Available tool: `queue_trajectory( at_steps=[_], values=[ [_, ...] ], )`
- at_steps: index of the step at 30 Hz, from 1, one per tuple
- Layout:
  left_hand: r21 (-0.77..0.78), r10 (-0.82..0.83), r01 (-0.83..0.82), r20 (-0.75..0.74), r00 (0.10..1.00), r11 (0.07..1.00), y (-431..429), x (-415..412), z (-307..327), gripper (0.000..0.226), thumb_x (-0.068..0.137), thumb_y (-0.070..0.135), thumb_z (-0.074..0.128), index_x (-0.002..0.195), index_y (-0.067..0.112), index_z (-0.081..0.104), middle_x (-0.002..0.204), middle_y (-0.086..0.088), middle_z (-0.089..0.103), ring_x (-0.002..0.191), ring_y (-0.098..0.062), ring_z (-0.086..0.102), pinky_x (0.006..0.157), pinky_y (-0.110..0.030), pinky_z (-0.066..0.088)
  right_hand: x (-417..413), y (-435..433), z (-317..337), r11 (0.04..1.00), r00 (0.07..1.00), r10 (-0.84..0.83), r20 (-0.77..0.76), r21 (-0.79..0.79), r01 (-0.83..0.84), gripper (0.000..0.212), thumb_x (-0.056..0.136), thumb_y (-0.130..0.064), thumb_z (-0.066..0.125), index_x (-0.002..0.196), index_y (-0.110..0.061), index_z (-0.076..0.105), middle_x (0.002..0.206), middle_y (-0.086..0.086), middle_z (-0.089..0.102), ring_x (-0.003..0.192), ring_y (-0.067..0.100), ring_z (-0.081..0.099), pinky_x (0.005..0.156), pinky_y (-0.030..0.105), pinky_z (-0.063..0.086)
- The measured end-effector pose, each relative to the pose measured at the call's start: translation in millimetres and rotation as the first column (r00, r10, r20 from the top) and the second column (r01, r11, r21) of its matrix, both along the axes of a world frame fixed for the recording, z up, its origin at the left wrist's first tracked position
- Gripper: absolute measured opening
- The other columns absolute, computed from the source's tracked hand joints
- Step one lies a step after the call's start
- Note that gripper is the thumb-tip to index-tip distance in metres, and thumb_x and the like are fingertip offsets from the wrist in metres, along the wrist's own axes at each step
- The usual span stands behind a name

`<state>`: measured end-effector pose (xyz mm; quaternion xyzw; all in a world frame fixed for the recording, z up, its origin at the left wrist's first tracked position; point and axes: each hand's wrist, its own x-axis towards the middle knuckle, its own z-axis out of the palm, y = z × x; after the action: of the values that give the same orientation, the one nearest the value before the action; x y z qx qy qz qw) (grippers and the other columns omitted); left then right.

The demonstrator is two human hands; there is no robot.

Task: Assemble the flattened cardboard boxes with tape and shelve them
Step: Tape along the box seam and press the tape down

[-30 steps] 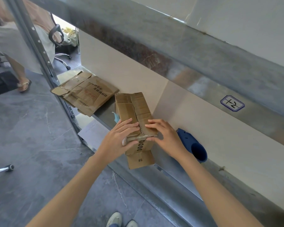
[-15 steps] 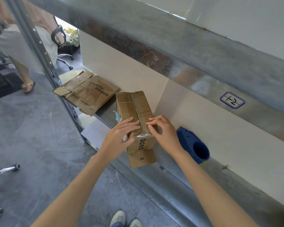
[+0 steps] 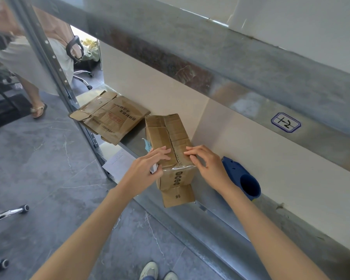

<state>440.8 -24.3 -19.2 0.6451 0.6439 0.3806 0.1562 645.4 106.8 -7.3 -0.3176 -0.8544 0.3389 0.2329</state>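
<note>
Spread slightly apart since a moment ago, my left hand [image 3: 148,170] and right hand [image 3: 209,167] press flat fingers onto the taped cardboard box [image 3: 160,136] on the shelf [image 3: 132,141].

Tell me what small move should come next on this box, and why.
Probably smooth the clear tape down over the near edge of the cardboard box. The left hand and right hand rest flat on its top either side of the seam, and the tape there looks wrinkled.
</note>
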Motion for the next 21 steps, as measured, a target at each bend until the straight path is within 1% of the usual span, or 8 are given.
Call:
queue_trajectory(
  at_steps=[3,5,8,9,11,13,17,21],
  values=[
    [-0.051,-0.041,0.042,0.016,0.999,0.998,-2,-5,2,0.039,0.093,0.0,0.052,0.123,0.021,0.065,0.142,0.019,0.05,0.14,0.009,0.03,0.11,-0.009,0.025,2,-1,7,0.999,0.999,0.026,0.025,-0.036,-0.025,0.02,0.097,-0.021,0.061,0.115,-0.027,0.069,0.123,-0.02,0.059,0.118,-0.004,0.053,0.102,0.014,0.039],
    [-0.073,-0.056,0.058,0.027,0.998,0.996,-3,-8,2,0.045,0.088,-0.003,0.053,0.125,0.021,0.065,0.143,0.019,0.05,0.14,0.008,0.03,0.11,-0.01,0.024,6,1,14,0.996,0.996,0.075,0.056,-0.049,-0.072,0.028,0.093,-0.012,0.065,0.117,-0.025,0.069,0.127,-0.018,0.059,0.12,-0.005,0.052,0.101,0.007,0.034],
    [-0.046,-0.028,0.031,0.059,0.998,0.998,-3,-5,-1,0.047,0.082,-0.003,0.059,0.121,0.022,0.067,0.139,0.022,0.052,0.138,0.007,0.035,0.112,-0.019,0.029,9,5,23,0.991,0.98,0.132,0.146,-0.039,-0.127,0.045,0.085,0.005,0.061,0.121,-0.021,0.067,0.131,-0.013,0.057,0.122,-0.002,0.05,0.098,0.001,0.032],
    [-0.027,-0.02,0.022,0.072,0.997,0.999,-3,-4,-2,0.045,0.082,-0.002,0.061,0.119,0.022,0.068,0.137,0.024,0.053,0.137,0.006,0.038,0.112,-0.022,0.032,8,5,24,0.991,0.977,0.137,0.164,-0.028,-0.134,0.046,0.085,0.007,0.06,0.122,-0.02,0.067,0.132,-0.011,0.057,0.122,0.001,0.05,0.098,0.001,0.033],
    [0.005,-0.007,0.006,0.096,0.995,1.0,-3,-4,-5,0.041,0.08,0.002,0.061,0.115,0.022,0.07,0.134,0.026,0.054,0.135,0.004,0.042,0.11,-0.026,0.036,7,5,24,0.991,0.977,0.133,0.165,-0.006,-0.134,0.044,0.086,0.008,0.06,0.121,-0.018,0.069,0.132,-0.008,0.058,0.122,0.005,0.052,0.101,0.008,0.036],
    [0.023,0.006,-0.008,0.106,0.994,1.0,-4,-4,-6,0.039,0.079,0.007,0.059,0.113,0.023,0.071,0.132,0.029,0.054,0.133,0.005,0.044,0.109,-0.025,0.037,7,4,22,0.993,0.984,0.118,0.132,0.001,-0.119,0.042,0.087,0.007,0.06,0.12,-0.018,0.07,0.131,-0.01,0.059,0.123,0.005,0.054,0.105,0.016,0.039],
    [0.045,0.017,-0.022,0.112,0.994,0.999,-5,-2,-9,0.037,0.079,0.003,0.065,0.111,0.022,0.072,0.131,0.024,0.058,0.132,0.004,0.046,0.109,-0.017,0.037,11,2,13,0.993,0.991,0.116,0.071,-0.006,-0.116,0.043,0.089,0.007,0.06,0.12,-0.021,0.071,0.129,-0.022,0.057,0.124,-0.003,0.052,0.105,0.013,0.038],
    [0.068,0.026,-0.035,0.131,0.991,0.997,-6,0,-11,0.034,0.079,0.0,0.069,0.107,0.019,0.073,0.13,0.017,0.062,0.13,0.002,0.048,0.109,-0.015,0.036,11,0,5,0.995,0.995,0.095,0.006,-0.004,-0.095,0.04,0.092,0.004,0.058,0.12,-0.022,0.071,0.128,-0.027,0.057,0.122,-0.006,0.052,0.104,0.013,0.04]
  ],
)
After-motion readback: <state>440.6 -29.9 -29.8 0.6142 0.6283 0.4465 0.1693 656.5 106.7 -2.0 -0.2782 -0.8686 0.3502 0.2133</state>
